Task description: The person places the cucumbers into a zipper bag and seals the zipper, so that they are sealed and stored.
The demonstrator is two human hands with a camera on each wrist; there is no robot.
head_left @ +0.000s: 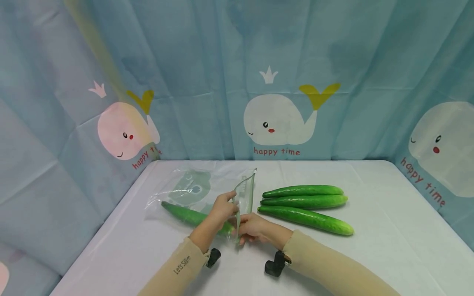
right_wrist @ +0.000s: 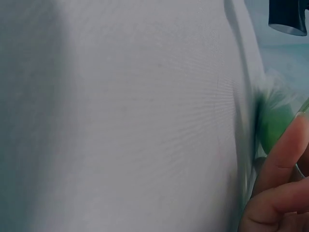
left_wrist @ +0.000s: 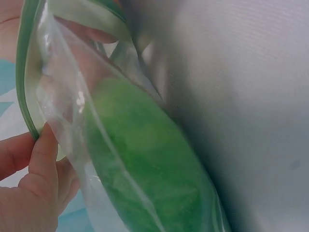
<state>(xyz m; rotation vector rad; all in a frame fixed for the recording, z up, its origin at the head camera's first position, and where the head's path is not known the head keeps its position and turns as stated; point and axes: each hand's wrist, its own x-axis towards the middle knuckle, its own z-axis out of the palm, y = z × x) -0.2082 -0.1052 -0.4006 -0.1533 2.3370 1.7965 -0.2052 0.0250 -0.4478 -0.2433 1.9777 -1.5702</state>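
A clear zip bag (head_left: 226, 181) with a green-edged mouth lies on the table, its mouth facing right. Inside it is a cucumber (head_left: 185, 213), its pale end close to the mouth. My left hand (head_left: 223, 209) pinches the bag's upper rim between thumb and fingers, and the left wrist view shows this pinch on the green strip (left_wrist: 21, 72). At the lower part of the mouth is my right hand (head_left: 254, 227), its fingers reaching into the opening beside the cucumber's end. Plastic partly covers those fingers, so I cannot tell whether they grip the cucumber or the rim.
To the right of the bag, three more cucumbers (head_left: 305, 220) lie side by side on the white table (head_left: 385, 197). A blue curtain (head_left: 207, 102) printed with whales hangs behind and along the sides. Each wrist carries a small black camera (head_left: 274, 267).
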